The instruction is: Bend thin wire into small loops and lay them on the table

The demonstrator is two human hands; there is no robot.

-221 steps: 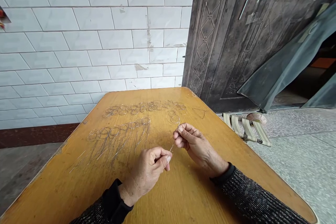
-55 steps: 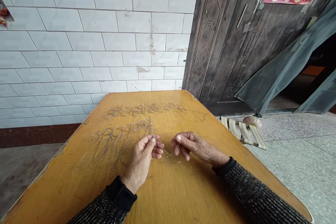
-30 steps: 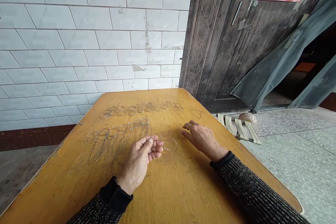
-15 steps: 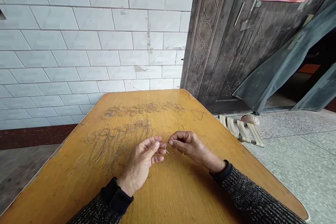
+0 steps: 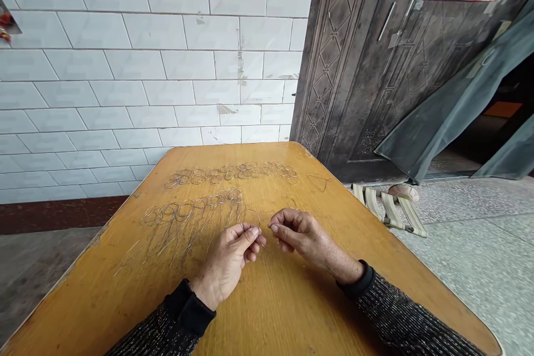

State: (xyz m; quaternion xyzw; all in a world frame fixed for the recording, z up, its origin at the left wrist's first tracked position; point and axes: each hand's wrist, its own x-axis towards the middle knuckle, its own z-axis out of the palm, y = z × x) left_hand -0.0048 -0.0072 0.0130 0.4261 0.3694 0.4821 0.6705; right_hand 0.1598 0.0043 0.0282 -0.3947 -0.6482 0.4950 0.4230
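Low over the middle of the wooden table (image 5: pixel 267 300), my left hand (image 5: pixel 229 256) pinches a thin wire (image 5: pixel 252 211) between thumb and forefinger. The wire bends in a loop above the fingertips, and a short end sticks out below them. Just to the right, my right hand (image 5: pixel 307 240) is closed in a pinch, its fingertips a small gap from the left ones. Whatever it grips is too fine to make out. Beyond my left hand lies a row of looped wires with long tails (image 5: pixel 183 211). Farther back runs a row of small wire rings (image 5: pixel 229 172).
A bent wire piece (image 5: pixel 317 182) lies near the table's right edge, and a small wire loop (image 5: pixel 289 201) beyond my right hand. White tiled wall (image 5: pixel 175 67) and a dark carved door (image 5: pixel 354 94) stand behind. A striped strap seat (image 5: pixel 390 206) is on the floor at right.
My left fingers have curled in and closed more tightly on the wire. Its loop now stands up above the fingertips. My right hand keeps its pinch; the view has shifted slightly.
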